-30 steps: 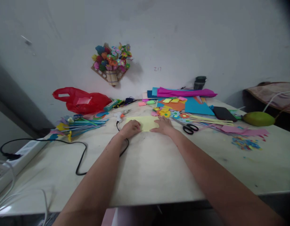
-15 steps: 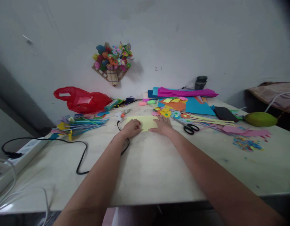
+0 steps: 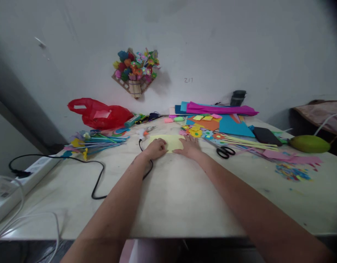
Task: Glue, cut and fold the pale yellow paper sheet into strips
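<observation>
A pale yellow sheet of paper (image 3: pixel 173 142) lies flat on the table between my hands. My left hand (image 3: pixel 156 148) is closed, with curled fingers and the thumb at the sheet's near left edge. On the sheet's right end rests my right hand (image 3: pixel 189 147), open, its fingers spread and the thumb along the near edge. Just beyond my left hand lies a white glue gun (image 3: pixel 142 134), its black cord running under the left forearm. Black-handled scissors (image 3: pixel 225 152) lie right of my right hand, near cut paper flowers (image 3: pixel 195 131).
Stemmed paper flowers (image 3: pixel 102 140) and a red plastic bag (image 3: pixel 102 115) are on the left, with a power strip (image 3: pixel 34 175) by the table edge. Coloured sheets (image 3: pixel 234 125), a phone (image 3: pixel 267 136), a green mango-like fruit (image 3: pixel 310 144) and paper scraps (image 3: pixel 293 172) occupy the right.
The whole view has shifted slightly, so the background things appear farther right. Both hands stay nearly in place on the yellow paper.
</observation>
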`<state>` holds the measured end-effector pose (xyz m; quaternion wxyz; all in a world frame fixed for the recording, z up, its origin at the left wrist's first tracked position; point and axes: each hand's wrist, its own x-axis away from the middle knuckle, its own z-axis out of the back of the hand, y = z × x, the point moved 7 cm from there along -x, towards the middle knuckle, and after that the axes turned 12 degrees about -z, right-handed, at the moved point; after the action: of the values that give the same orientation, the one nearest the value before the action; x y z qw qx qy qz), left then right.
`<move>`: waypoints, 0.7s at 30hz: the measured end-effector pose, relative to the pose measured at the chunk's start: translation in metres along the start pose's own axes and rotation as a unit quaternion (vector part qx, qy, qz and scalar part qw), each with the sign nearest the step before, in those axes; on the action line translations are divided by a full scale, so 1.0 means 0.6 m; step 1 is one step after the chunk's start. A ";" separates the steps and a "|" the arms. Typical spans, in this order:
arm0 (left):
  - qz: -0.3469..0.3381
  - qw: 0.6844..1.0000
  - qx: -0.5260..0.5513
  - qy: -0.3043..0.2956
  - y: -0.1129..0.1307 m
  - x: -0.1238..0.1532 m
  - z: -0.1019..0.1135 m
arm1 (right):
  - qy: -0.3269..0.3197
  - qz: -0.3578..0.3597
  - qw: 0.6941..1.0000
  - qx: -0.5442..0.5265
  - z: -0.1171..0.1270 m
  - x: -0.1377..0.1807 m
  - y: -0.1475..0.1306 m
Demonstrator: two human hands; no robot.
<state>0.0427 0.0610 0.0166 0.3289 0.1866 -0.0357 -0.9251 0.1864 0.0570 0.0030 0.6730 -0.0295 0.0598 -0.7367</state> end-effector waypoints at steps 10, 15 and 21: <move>-0.013 1.000 0.004 0.003 0.001 0.000 -0.001 | -0.027 0.009 0.999 0.029 0.002 -0.011 -0.027; -0.010 1.000 0.002 0.001 0.003 0.000 0.000 | -0.051 0.001 0.999 0.007 -0.014 -0.015 -0.034; -0.013 1.000 -0.002 -0.002 0.000 -0.001 -0.004 | -0.047 -0.011 0.999 -0.010 -0.025 -0.020 -0.031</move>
<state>0.0439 0.0615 0.0143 0.3170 0.1845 -0.0320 -0.9297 0.1675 0.0711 -0.0088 0.6663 -0.0708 0.0352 -0.7414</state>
